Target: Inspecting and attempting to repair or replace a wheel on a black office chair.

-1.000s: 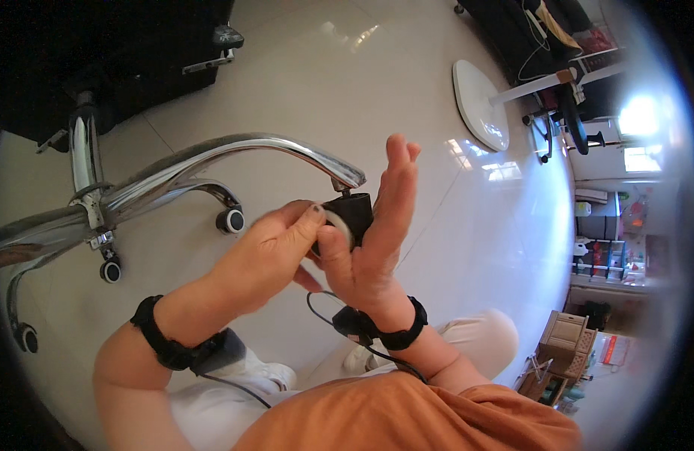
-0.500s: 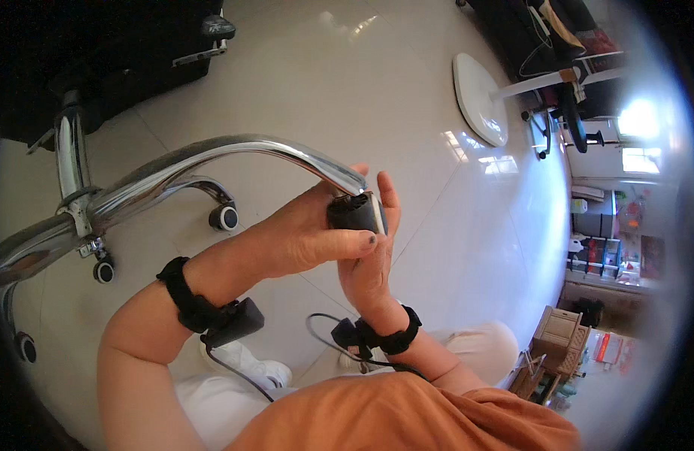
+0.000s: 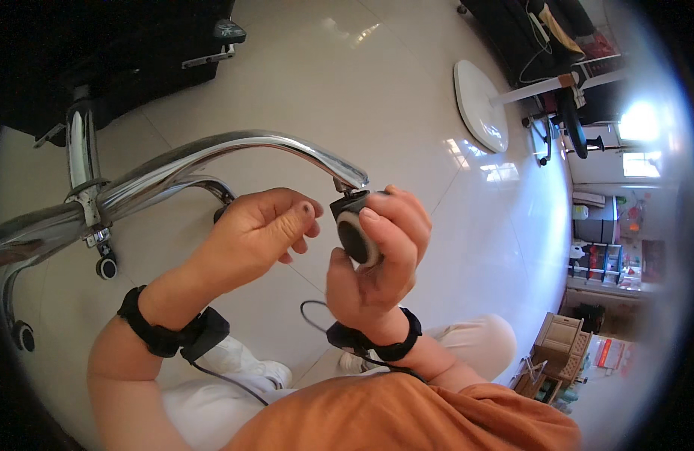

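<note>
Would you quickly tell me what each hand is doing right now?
Left hand: loosely curled, holding nothing, beside the caster wheel.
Right hand: closed around the caster wheel at the tip of the chrome chair leg.

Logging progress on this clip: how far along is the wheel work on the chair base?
Done: other wheels sit on their legs. In hand: the right hand grips a black wheel at the tip of the raised chrome leg; the left hand is just beside it. Whether it is fully seated cannot be told.

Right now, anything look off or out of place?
Yes: the office chair's chrome base is tipped up off the floor, legs in the air. The right hand grips a caster wheel at one leg's tip.
</note>
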The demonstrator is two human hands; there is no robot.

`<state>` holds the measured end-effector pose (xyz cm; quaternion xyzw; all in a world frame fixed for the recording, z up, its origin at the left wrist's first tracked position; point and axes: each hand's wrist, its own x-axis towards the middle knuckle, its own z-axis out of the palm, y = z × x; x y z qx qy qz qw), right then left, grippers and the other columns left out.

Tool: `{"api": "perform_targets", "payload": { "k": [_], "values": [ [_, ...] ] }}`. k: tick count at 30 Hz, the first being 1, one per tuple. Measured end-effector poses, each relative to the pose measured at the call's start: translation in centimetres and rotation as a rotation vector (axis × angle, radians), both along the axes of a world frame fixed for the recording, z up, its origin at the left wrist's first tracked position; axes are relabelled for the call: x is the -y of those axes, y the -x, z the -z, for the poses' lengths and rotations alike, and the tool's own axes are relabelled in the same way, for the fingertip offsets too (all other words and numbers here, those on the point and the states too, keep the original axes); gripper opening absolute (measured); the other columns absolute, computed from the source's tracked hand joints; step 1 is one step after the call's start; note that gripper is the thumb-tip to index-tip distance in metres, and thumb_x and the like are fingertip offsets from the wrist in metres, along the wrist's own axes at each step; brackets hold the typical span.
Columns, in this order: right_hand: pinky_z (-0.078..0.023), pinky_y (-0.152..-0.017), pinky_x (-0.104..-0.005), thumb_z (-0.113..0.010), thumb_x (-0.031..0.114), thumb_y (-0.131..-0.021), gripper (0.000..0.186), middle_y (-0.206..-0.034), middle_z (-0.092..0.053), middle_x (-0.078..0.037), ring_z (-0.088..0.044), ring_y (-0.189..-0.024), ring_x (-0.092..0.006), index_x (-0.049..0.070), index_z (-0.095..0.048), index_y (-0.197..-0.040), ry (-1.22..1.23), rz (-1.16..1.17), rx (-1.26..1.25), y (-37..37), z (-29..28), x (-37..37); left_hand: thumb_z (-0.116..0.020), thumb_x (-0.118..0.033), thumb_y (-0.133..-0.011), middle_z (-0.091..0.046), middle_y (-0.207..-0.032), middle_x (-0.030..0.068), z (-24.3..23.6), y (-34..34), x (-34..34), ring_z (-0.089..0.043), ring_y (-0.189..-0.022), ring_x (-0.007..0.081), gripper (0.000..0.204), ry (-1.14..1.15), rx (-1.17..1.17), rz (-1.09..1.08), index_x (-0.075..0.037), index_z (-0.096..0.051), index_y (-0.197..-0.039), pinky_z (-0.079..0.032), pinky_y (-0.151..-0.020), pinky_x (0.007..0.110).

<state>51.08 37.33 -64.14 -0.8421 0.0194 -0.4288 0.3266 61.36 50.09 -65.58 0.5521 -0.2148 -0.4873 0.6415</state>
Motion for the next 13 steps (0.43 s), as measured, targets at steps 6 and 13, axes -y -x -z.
{"api": "perform_targets", "payload": {
  "k": [6, 13],
  "values": [
    [-0.03, -0.103, -0.0464, -0.055, 0.004, -0.072, 0.077, -0.133, -0.031, -0.028, -0.04, -0.12, -0.0375, 0.001, -0.012, -0.137, -0.135, -0.419, -0.101, 0.7, -0.4, -1.0, -0.056, -0.051, -0.084, -0.06, -0.095, 0.0049, -1.7, 0.2, 1.0, -0.057, -0.083, 0.0118, 0.058, 0.169, -0.22, 0.062, -0.001, -0.052, -0.115, -0.051, -0.068, 0.027],
    [-0.013, -0.11, -0.0455, -0.061, 0.053, -0.079, 0.093, -0.144, -0.026, -0.014, -0.024, -0.133, -0.0302, 0.004, -0.012, -0.142, -0.71, -0.049, -0.046, 1.4, 1.3, 0.5, -0.073, -0.016, -0.076, -0.057, -0.095, 0.0096, -0.3, 1.1, 2.1, -0.058, -0.08, 0.0145, 0.059, 0.184, -0.288, -0.01, 0.003, -0.043, -0.123, -0.052, -0.068, 0.025]
  ]
}}
